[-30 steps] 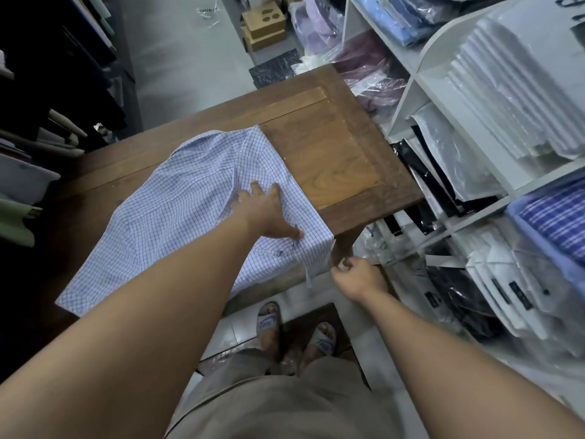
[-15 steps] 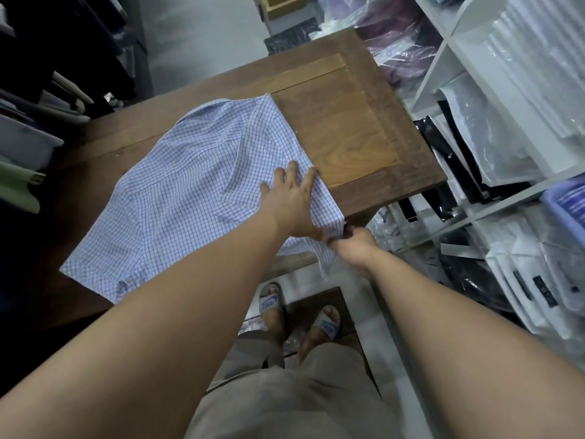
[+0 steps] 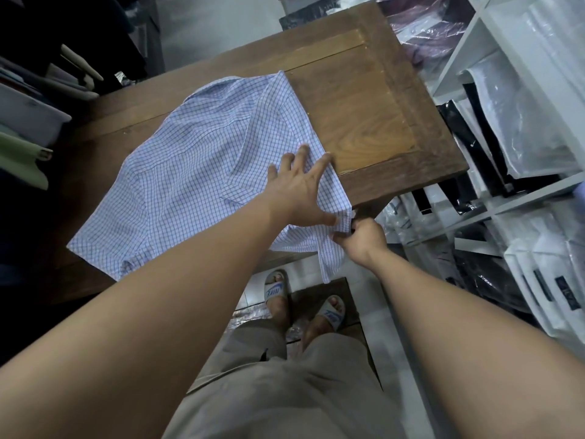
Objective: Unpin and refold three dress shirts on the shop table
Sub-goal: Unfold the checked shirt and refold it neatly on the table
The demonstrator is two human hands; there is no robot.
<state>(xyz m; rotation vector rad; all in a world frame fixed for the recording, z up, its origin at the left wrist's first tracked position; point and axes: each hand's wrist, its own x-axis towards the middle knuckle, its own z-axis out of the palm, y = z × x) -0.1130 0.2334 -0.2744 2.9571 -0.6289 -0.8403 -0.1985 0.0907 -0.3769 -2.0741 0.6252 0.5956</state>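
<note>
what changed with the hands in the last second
The right hand moved up to the hanging corner of the shirt and gripped it. The left hand stayed pressed flat on the shirt, and the shirt stayed on the table.

worn: loose taupe shorts (image 3: 272, 403) with a small dark tab at the inner hem | feet: grey slide sandals (image 3: 276, 288) bore blue NIKE lettering | left hand (image 3: 300, 194), right hand (image 3: 364, 239) and forearms (image 3: 190, 299) were bare
</note>
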